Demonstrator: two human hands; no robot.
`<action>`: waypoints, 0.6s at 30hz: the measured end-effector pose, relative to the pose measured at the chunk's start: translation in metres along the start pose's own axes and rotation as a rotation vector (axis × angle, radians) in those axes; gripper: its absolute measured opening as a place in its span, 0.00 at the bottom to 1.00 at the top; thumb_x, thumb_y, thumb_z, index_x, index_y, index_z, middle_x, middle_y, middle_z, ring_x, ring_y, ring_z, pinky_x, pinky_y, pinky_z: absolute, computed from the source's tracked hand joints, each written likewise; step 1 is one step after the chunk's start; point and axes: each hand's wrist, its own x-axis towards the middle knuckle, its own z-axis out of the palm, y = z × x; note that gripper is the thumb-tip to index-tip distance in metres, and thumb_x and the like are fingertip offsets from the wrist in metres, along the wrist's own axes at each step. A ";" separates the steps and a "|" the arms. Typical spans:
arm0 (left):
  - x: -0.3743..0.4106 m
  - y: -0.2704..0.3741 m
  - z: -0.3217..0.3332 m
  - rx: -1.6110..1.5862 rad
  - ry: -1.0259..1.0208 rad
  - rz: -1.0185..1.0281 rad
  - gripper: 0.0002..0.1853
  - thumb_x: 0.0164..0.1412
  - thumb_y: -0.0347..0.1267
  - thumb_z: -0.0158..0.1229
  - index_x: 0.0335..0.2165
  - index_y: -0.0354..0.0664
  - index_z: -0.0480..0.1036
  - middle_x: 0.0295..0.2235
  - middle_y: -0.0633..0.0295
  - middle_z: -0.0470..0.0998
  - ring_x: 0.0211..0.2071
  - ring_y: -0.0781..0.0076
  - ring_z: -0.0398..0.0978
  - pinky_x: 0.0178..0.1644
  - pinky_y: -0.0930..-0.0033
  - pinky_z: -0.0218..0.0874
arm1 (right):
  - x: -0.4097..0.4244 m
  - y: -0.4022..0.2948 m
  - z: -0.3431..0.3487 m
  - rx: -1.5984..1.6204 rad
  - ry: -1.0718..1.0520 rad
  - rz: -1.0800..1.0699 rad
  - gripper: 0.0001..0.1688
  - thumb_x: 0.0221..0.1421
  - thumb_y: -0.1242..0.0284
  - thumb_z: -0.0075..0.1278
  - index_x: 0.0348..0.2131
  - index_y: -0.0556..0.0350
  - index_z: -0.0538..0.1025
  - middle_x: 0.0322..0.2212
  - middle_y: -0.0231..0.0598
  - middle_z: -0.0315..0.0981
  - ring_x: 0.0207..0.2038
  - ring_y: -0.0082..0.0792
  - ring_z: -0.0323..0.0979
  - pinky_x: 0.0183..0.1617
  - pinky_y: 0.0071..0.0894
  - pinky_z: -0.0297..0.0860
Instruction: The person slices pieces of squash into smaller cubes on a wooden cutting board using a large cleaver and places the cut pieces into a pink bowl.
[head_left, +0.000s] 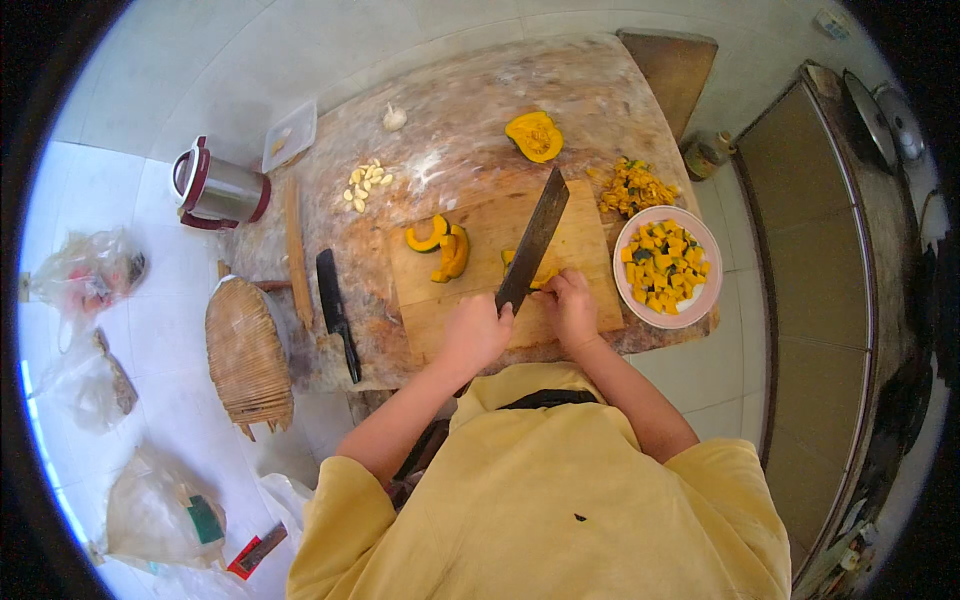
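Note:
My left hand (478, 331) grips the handle of a broad dark-bladed kitchen knife (534, 240), its blade pointing away from me over a wooden cutting board (427, 322). Beside the blade, the fingertips of my right hand (574, 307) pinch a small pumpkin piece (544, 280) on the board. Part of that piece is hidden by the blade and fingers. Curved pumpkin slices (452, 255) with green rind lie at the board's left. To the right, a pink-rimmed plate (712, 300) bears many pumpkin cubes (664, 266).
A pumpkin half (535, 136) and a heap of pumpkin seeds and pulp (636, 187) lie beyond the board. A black knife (337, 311), peeled garlic cloves (366, 182), a garlic bulb (394, 118) and a wooden stick (297, 255) rest leftward. A steel appliance (225, 187) stands far left.

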 end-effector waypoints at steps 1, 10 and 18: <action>-0.003 0.001 0.000 0.001 -0.015 -0.011 0.15 0.49 0.35 0.50 0.19 0.30 0.70 0.17 0.43 0.70 0.22 0.46 0.70 0.27 0.54 0.61 | -0.001 0.001 0.001 -0.008 0.003 0.001 0.08 0.29 0.78 0.56 0.16 0.57 0.70 0.19 0.40 0.63 0.27 0.43 0.63 0.29 0.36 0.61; -0.010 -0.011 0.010 -0.036 -0.050 -0.012 0.14 0.49 0.34 0.49 0.19 0.31 0.70 0.17 0.43 0.70 0.22 0.45 0.70 0.29 0.53 0.61 | -0.004 0.008 0.002 -0.069 -0.070 0.013 0.06 0.31 0.79 0.48 0.19 0.57 0.70 0.22 0.39 0.61 0.31 0.42 0.63 0.30 0.36 0.62; -0.003 0.003 0.011 0.066 -0.140 -0.101 0.15 0.49 0.35 0.49 0.20 0.31 0.70 0.19 0.43 0.71 0.23 0.46 0.70 0.28 0.53 0.61 | 0.002 0.002 0.003 -0.075 0.003 -0.029 0.09 0.28 0.80 0.54 0.14 0.56 0.67 0.18 0.38 0.59 0.25 0.40 0.61 0.25 0.35 0.60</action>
